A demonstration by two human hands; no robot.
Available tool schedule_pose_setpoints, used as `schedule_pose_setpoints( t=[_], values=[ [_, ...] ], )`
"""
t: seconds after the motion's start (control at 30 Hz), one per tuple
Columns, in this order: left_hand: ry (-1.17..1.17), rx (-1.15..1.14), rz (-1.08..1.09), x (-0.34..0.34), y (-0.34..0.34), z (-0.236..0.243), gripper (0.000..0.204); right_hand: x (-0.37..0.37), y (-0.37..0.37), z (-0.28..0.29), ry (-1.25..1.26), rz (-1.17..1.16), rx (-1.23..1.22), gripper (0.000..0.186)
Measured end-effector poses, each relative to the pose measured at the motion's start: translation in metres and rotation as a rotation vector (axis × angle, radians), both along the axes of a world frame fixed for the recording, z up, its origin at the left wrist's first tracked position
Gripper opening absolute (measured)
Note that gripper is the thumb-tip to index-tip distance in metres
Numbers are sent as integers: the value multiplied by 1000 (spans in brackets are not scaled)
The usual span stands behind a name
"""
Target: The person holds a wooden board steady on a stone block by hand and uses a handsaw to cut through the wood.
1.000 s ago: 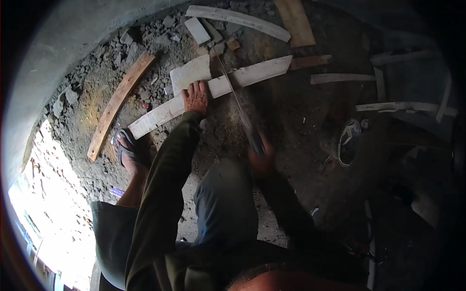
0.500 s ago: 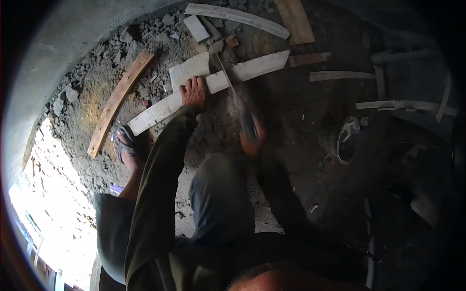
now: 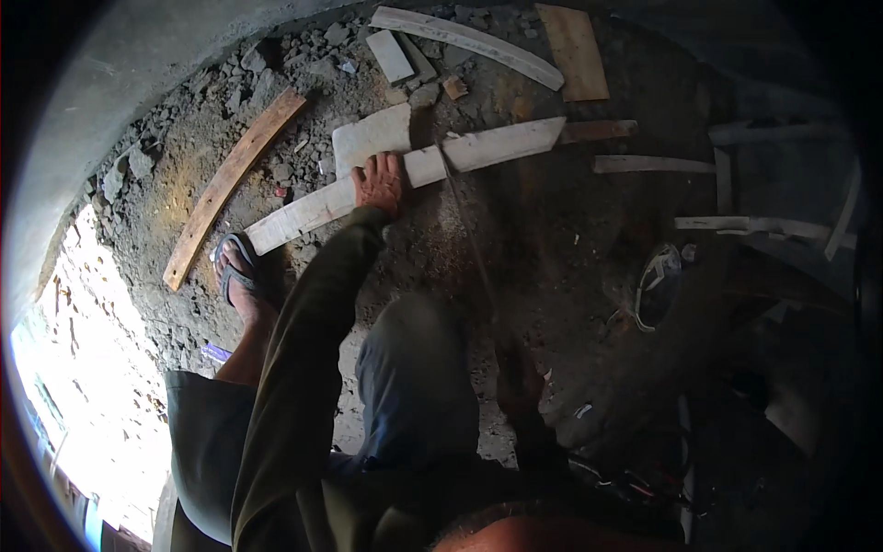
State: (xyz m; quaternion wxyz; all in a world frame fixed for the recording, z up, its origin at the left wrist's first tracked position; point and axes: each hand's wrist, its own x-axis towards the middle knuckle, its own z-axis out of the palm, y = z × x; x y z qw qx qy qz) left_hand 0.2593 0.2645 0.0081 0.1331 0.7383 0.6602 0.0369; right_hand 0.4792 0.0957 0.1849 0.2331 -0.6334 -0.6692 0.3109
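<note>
A long whitish wooden board (image 3: 303, 217) lies slanting across the dirt in front of me. My left hand (image 3: 379, 184) bears down on its middle, fingers bent over the far edge, closed on it. To the right of that hand, a handsaw (image 3: 474, 230) crosses the board, its thin blade reaching the wood at the tip end. In deep shadow by my right knee, my right hand (image 3: 518, 373) is wrapped round the saw's handle, which is hard to make out. A pale flat block (image 3: 372, 138) touches the board's far side. My sandalled foot (image 3: 237, 267) is at the board's left end.
A brown plank (image 3: 235, 184) lies to the left. Farther off are a curved white strip (image 3: 469, 39), a wide plywood piece (image 3: 572, 53) and a small white block (image 3: 390, 55). Rubble (image 3: 262, 83) lines the concrete wall (image 3: 120, 92). A bucket (image 3: 658, 287) stands at the right.
My right hand has pulled the saw back toward my body, so less blade sticks out past the board. My left hand keeps its place on the board; the view has shifted slightly.
</note>
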Motion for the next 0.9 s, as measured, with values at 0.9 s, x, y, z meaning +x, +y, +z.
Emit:
schedule_pose_setpoints(
  t=[0.9],
  values=[
    [-123, -10, -14, -6, 14, -14, 72, -14, 58, -24, 59, -192, -312, 53]
  ],
)
